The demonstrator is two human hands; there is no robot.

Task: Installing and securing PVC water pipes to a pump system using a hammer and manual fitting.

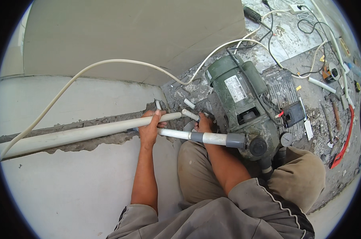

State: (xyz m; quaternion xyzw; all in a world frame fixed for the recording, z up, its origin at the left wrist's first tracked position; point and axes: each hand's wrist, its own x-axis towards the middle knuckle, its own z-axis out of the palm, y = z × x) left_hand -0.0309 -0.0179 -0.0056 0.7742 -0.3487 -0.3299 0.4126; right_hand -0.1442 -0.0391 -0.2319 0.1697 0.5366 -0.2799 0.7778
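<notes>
Nearest, at the bottom of the frame, are two grey fabric sleeves (256,199) and two bent knees in khaki trousers (194,159). Above them, one white plastic pipe with two grey sleeve couplings (215,138) runs right to one green metal pump (228,89), which bears one round white-faced gauge (286,139).

Just beyond that pipe, at centre, are the person's two bare hands. The left hand (149,126) is wrapped around one long cream plastic pipe (89,133), near the pipe's right end; the pipe stretches to the left edge. The right hand (204,122) has a narrow grip on the lower end of one short white plastic tube (189,114). The tube's upper end lies right beside the long pipe's tip; whether they touch cannot be told. One loose white offcut (189,103) lies just above.

At right lies one red-handled saw (343,148). Farther, one cream flexible hose (117,61) arches across the upper left, and one black cylindrical tool (252,14) lies at the top.
</notes>
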